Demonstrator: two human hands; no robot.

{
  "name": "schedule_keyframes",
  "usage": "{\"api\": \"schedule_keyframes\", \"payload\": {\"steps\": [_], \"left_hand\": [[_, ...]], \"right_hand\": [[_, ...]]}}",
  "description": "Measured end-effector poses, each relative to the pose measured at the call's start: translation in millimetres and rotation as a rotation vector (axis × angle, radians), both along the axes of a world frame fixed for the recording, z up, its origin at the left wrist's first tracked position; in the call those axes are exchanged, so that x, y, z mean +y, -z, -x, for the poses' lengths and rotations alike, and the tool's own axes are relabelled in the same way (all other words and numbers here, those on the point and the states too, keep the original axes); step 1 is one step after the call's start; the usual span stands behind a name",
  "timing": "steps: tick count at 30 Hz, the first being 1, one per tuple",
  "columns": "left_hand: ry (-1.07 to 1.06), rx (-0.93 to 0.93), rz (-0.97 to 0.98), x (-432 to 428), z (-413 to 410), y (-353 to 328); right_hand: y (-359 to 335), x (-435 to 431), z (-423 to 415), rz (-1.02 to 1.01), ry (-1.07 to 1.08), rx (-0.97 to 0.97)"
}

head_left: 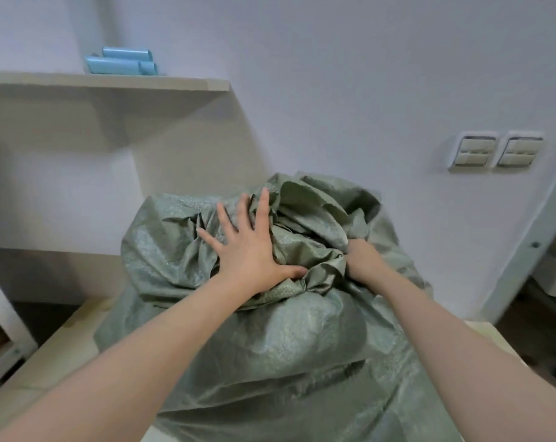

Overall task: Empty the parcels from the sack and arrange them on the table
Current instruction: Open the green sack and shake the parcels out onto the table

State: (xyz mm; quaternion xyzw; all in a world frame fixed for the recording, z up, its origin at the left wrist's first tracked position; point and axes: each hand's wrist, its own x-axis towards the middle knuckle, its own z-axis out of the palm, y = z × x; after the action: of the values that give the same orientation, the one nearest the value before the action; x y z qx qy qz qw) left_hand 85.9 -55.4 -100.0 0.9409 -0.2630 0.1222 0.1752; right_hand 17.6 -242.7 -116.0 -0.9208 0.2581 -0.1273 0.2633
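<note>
Opening the bunched mouth is judged the step in hand. On the table, the left grip is spread wide and pressed flat on the sack, which is best pinned so while the folds are parted. The right grip is buried among them, so whether it is wide or narrow cannot be told.

Left hand and right hand bare. Left forearm and right forearm bare to the frame edge.

Shelf: beige board, mounted on the white wall, upper left.
Blue packets: stacked on the shelf, against the wall.
Wall switches: two white plates, side by side, right.
</note>
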Motion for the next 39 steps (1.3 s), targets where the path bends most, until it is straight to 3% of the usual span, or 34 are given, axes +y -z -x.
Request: {"api": "schedule_keyframes", "payload": {"steps": [4, 8, 11, 15, 18, 21, 26, 29, 33, 37, 39], "left_hand": [[0.053, 0.066, 0.234, 5, 13, -6], [0.238, 0.104, 0.44, 6, 35, -18], [0.356, 0.074, 0.299, 4, 62, -27], [0.358, -0.003, 0.014, 12, 79, -20], [0.309, -0.05, -0.009, 22, 82, -10], [0.255, -0.127, 0.002, 26, 87, 0], [0.24, -0.175, 0.134, 34, 95, 4], [0.126, -0.108, 0.248, 56, 85, 3], [-0.095, 0.015, 0.313, 97, 64, 10], [-0.3, 0.153, 0.385, 125, 49, 20], [-0.357, 0.199, 0.413, 135, 41, 24]], "right_hand": [[-16, 1, 16, -0.096, 0.051, -0.181], [-42, 17, 39, -0.177, -0.034, -0.273], [-54, 40, 55, -0.215, -0.145, -0.336], [-56, 79, 83, -0.286, -0.283, -0.266], [-52, 92, 105, -0.301, -0.387, -0.197], [-47, 102, 122, -0.177, -0.326, -0.127], [-27, 113, 123, -0.235, -0.252, -0.481], [-22, 98, 121, -0.299, -0.044, -0.628], [3, 57, 134, -0.253, 0.241, -0.179], [43, 47, 145, -0.434, 0.129, -0.038], [56, 52, 142, -0.393, 0.063, 0.007]]}}
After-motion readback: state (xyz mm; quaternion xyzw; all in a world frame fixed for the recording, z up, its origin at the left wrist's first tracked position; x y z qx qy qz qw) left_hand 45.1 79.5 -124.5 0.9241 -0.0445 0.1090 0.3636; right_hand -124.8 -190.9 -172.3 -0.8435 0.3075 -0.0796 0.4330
